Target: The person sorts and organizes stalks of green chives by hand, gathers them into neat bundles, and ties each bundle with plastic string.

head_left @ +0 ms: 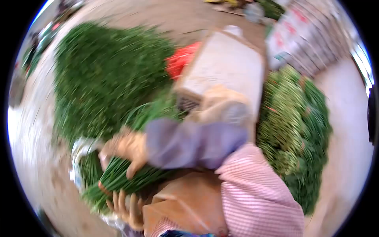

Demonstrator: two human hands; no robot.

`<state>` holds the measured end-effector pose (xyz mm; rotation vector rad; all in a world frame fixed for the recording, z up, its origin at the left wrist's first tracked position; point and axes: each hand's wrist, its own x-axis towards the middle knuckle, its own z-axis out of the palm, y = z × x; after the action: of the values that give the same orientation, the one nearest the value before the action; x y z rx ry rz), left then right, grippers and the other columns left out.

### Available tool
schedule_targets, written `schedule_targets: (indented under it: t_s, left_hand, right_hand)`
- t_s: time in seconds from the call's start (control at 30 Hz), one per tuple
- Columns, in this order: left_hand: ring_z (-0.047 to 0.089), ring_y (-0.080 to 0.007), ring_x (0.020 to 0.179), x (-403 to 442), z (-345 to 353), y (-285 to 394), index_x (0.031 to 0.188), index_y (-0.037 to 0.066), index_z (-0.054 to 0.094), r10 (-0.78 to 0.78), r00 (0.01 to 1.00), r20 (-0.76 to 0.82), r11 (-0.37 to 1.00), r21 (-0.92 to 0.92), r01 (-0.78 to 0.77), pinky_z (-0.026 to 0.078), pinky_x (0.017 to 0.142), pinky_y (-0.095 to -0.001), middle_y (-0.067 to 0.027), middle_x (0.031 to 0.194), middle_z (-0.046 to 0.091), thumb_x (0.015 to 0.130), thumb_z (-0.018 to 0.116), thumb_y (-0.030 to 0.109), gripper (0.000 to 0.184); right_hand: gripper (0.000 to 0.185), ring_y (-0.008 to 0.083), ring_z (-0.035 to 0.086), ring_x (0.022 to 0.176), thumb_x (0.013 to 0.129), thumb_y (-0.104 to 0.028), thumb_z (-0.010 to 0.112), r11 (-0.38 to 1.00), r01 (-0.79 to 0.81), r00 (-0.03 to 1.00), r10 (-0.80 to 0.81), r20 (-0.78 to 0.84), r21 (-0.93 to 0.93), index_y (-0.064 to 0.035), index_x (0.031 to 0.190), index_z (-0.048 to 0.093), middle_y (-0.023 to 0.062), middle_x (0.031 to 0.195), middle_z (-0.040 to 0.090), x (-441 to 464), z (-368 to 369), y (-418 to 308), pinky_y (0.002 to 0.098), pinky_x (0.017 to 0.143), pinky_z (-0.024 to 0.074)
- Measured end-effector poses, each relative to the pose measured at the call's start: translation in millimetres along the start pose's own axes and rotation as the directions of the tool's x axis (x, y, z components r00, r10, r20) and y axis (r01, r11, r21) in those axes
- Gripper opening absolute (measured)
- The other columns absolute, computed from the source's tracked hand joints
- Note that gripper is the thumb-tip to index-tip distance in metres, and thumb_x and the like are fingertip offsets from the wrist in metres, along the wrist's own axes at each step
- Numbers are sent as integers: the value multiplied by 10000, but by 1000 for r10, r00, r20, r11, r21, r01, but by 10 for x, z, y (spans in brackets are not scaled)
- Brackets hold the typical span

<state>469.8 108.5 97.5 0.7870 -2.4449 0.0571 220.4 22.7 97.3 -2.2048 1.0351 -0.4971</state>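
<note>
A bundle of long green chives (pixel 130 177) lies across the lower left, with an orange-red band (pixel 103 189) round it near one end. My right hand (pixel 125 148), in a tan glove and purple sleeve, reaches over from the right. Its thumb and fingers straddle the bundle, blurred by motion. Below the banded end, my left hand (pixel 128 207) is open, fingers spread, also gloved. It is beside the bundle; whether it touches cannot be made out. A brown apron (pixel 185 197) covers my lap. A white plastic bag (pixel 81 148) with greens in it sits left of my right hand.
A large heap of loose chives (pixel 106 75) spreads beyond my hands. A white-topped stand (pixel 225 59) with brown edges is ahead, a red plastic bag (pixel 182 59) beside it. Tied bundles (pixel 286 118) are piled on the right, near a strapped white stack (pixel 304 35).
</note>
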Motion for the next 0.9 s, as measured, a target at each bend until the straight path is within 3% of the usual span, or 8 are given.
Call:
schedule_targets:
  t_s: [0.07, 0.23, 0.33, 0.43, 0.47, 0.57, 0.7, 0.9]
  left_hand:
    - [634, -228, 626, 112, 108, -176, 816, -34, 706, 286, 905, -314, 953, -6, -303, 522, 544, -327, -109, 728, 676, 896, 527, 189, 296]
    - [582, -251, 807, 278, 362, -222, 990, -9, 606, -32, 934, -356, 815, -551, -182, 468, 698, -365, -120, 925, 604, 915, 482, 284, 327]
    - [550, -265, 916, 396, 525, -304, 1094, 6, 546, -325, 937, 131, 130, -975, 181, 436, 789, -389, -127, 1043, 561, 926, 455, 342, 387]
    - [519, -278, 1025, 574, 547, -377, 1199, 20, 487, -169, 949, 266, -361, -913, 191, 404, 881, -412, -133, 1162, 518, 937, 427, 399, 464]
    - [508, -283, 1062, 660, 545, -431, 1234, 25, 467, -113, 958, 264, -439, -878, 191, 393, 912, -420, -136, 1201, 504, 941, 418, 418, 492]
    - [477, -296, 1170, 1042, 470, -518, 1338, 40, 407, 37, 976, 213, -564, -802, 196, 361, 1004, -443, -142, 1319, 460, 952, 391, 475, 582]
    - [435, -314, 1316, 1719, 271, -326, 1477, 59, 327, 202, 972, 119, -588, -779, 217, 319, 1126, -474, -151, 1477, 403, 967, 354, 551, 709]
    - [522, -289, 1229, 2567, 169, 521, 1438, 55, 407, 240, 965, 105, -591, -773, 230, 412, 1060, -460, -149, 1399, 498, 977, 436, 473, 623]
  right_hand:
    - [931, 312, 401, 1347, 662, -455, 808, 981, 86, 994, -72, -87, 171, -89, 1423, 416, 141, 1396, 461, 64, 369, 266, 459, 1111, 314]
    - [730, 271, 572, 1179, 675, -296, 823, 746, -39, 987, 131, -89, 665, -47, 1302, 545, 127, 1210, 623, -162, 640, 225, 381, 1038, 394]
    - [734, 285, 554, 1185, 718, -334, 781, 761, -55, 950, 239, -201, 646, -57, 1338, 502, 131, 1221, 601, -322, 772, 43, 387, 1043, 382]
    - [758, 287, 491, 1264, 705, -324, 789, 856, 194, 792, 152, -591, 479, -54, 1343, 481, 167, 1246, 573, -445, 754, -314, 392, 1090, 335]
    - [836, 312, 493, 1259, 694, -330, 793, 940, 57, 664, 217, -716, 337, -40, 1383, 417, 196, 1246, 564, -346, 852, -318, 375, 1077, 354]
    - [1061, 371, 516, 1226, 674, -412, 780, 790, -193, 797, 472, -377, 582, 23, 1481, 247, 264, 1285, 527, -652, 178, -769, 386, 1066, 381]
    - [1246, 381, 454, 1295, 590, -436, 829, 922, -253, 797, 370, -478, 292, 54, 1501, 134, 335, 1371, 431, -1198, -679, -865, 384, 1074, 372]
    - [1303, 285, 310, 1412, 618, -281, 875, 876, 179, 694, 210, -688, 448, -26, 1532, -18, 224, 1507, 329, -1859, -625, -864, 355, 1136, 286]
